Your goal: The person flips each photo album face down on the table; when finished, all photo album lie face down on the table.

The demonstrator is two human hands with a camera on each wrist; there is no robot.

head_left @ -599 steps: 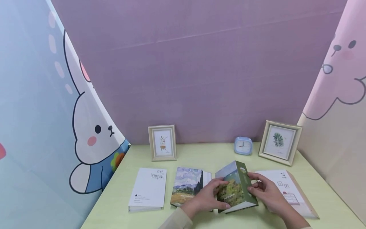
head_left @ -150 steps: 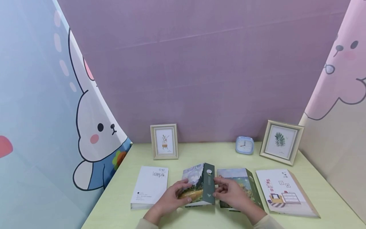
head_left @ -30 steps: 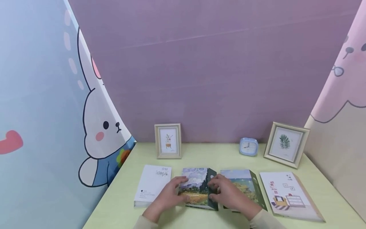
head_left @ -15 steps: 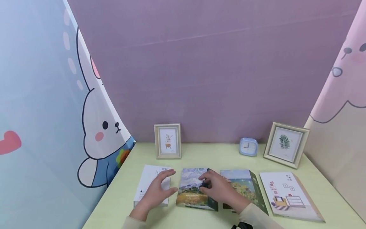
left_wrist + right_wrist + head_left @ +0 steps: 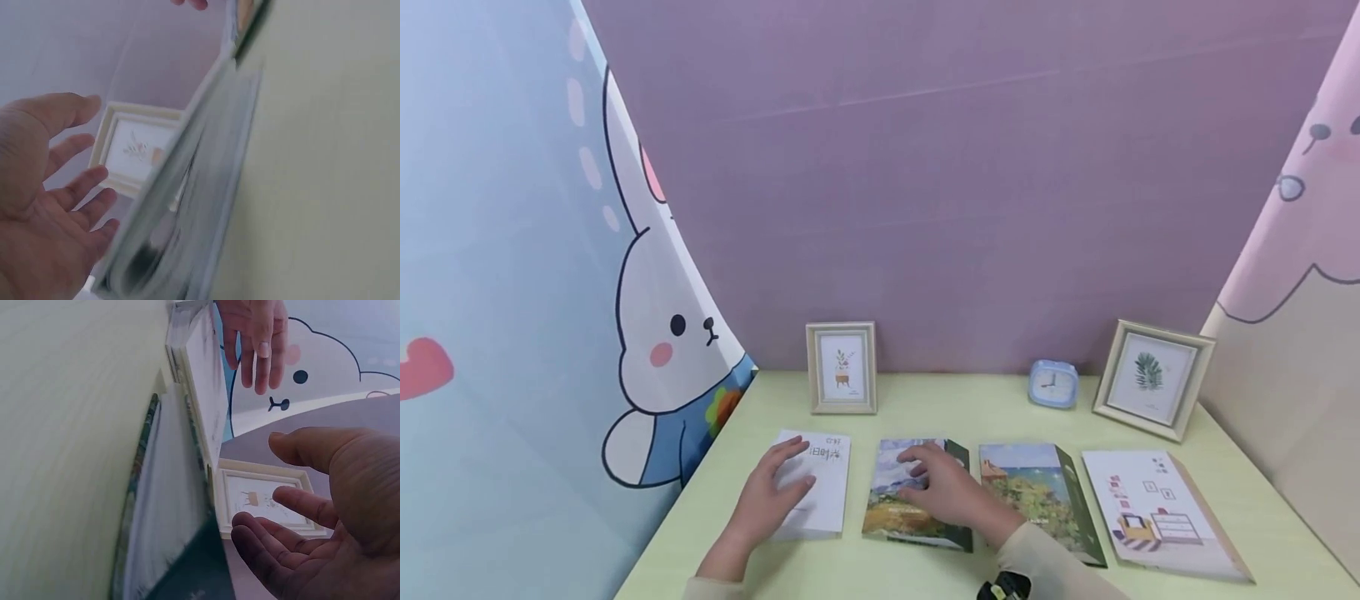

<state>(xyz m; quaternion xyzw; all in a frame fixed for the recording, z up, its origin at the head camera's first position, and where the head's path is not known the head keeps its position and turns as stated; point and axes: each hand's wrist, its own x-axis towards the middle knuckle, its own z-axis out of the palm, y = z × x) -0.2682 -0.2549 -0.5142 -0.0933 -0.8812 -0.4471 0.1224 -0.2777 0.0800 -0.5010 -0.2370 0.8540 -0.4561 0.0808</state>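
Note:
My left hand [image 5: 766,492] hovers over the left part of a white book [image 5: 827,500], fingers spread and holding nothing. The left wrist view shows the book's loose page edges [image 5: 187,206] beside the hand [image 5: 56,200]. Over a photo album [image 5: 895,525] with a painted field and a dark green spine is my right hand [image 5: 947,487], thumb and fingers apart, nothing between them. The album lies flat, spine to the right; the hand covers part of its cover. From the right wrist, its white pages [image 5: 162,500] show below the open palm [image 5: 312,531].
Right of them lie a second painted album [image 5: 1030,483] with a green spine and a white book with a furniture drawing [image 5: 1172,500]. Behind stand a plant picture frame [image 5: 842,367], a blue clock [image 5: 1053,384] and a leaf picture frame [image 5: 1150,379]. Cloth walls enclose the table.
Earlier both hands held the second album, then tilted the field album, whose right side now shows its spine instead of pages. They have released it and moved left, the left hand over the white book.

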